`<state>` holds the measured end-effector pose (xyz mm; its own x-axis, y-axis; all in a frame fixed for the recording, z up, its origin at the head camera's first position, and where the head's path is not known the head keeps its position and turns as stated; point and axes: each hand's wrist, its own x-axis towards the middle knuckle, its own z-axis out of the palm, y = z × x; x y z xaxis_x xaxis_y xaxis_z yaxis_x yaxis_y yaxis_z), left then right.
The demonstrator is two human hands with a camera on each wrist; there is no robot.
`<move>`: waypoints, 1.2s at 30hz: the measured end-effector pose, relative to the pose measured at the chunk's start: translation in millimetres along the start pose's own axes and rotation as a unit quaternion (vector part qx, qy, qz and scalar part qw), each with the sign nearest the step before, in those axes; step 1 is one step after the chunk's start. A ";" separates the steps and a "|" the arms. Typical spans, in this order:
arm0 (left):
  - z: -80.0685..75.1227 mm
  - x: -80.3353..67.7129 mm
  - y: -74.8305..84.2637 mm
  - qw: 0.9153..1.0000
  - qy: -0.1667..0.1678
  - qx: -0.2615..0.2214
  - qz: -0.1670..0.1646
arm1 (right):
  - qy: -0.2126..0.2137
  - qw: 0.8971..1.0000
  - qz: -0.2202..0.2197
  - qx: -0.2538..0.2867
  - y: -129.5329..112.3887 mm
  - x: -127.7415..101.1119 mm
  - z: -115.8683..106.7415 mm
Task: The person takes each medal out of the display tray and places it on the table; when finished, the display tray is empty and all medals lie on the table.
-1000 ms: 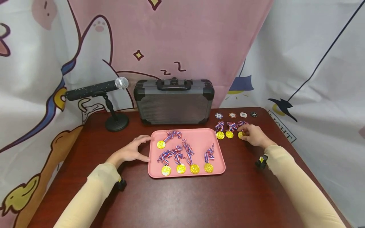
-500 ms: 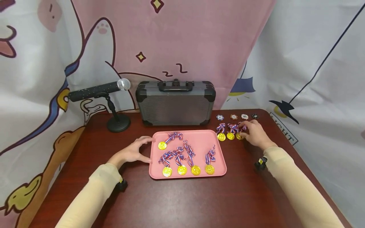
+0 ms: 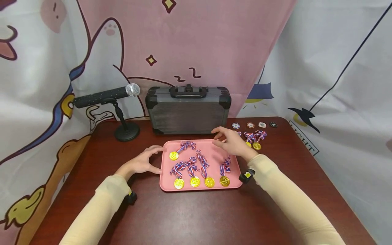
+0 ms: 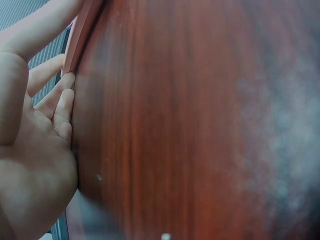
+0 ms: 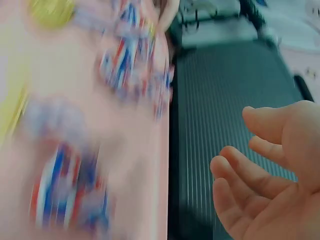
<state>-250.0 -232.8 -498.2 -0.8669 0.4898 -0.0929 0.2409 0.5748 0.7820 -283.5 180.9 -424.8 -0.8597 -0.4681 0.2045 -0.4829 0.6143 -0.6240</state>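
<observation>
While the pink rectangular tray (image 3: 214, 163) runs lengthwise 9-to-3 in the head view, its four front round gold medals (image 3: 195, 181) point toward 6. Left wrist: your left hand (image 4: 40, 155), fingers spread, touches its edge. Right wrist: at 4 o'clock, your right hand (image 5: 270, 182) has loosely parted fingers.

Cream-sleeved, the left forearm (image 3: 96, 211) and right forearm (image 3: 295, 199) extend forward. The left hand (image 3: 142, 161) makes a wide C, its thumb (image 3: 154, 169) nearer the body than its outstretched fingers (image 3: 153, 149). The right hand (image 3: 235, 143), well apart and slightly farther forward, has loosely bent, separated fingers (image 5: 240, 170).
</observation>
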 end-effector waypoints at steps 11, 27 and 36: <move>-3.3 5.3 4.4 1.000 -0.002 0.003 0.005 | -0.096 0.995 -0.008 0.037 -63.6 45.5 64.7; 0.6 4.4 -1.9 1.000 0.007 -0.001 0.027 | -0.139 0.977 0.039 -0.154 -77.4 63.1 133.2; -0.2 1.3 -3.6 1.000 0.004 -0.001 0.013 | -0.130 0.984 0.032 -0.114 -85.1 65.9 138.0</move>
<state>-252.1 -234.4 -501.0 -0.8640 0.4990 -0.0673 0.2625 0.5604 0.7855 -276.1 10.1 -462.4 -0.8325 -0.5519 -0.0479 -0.4792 0.7609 -0.4375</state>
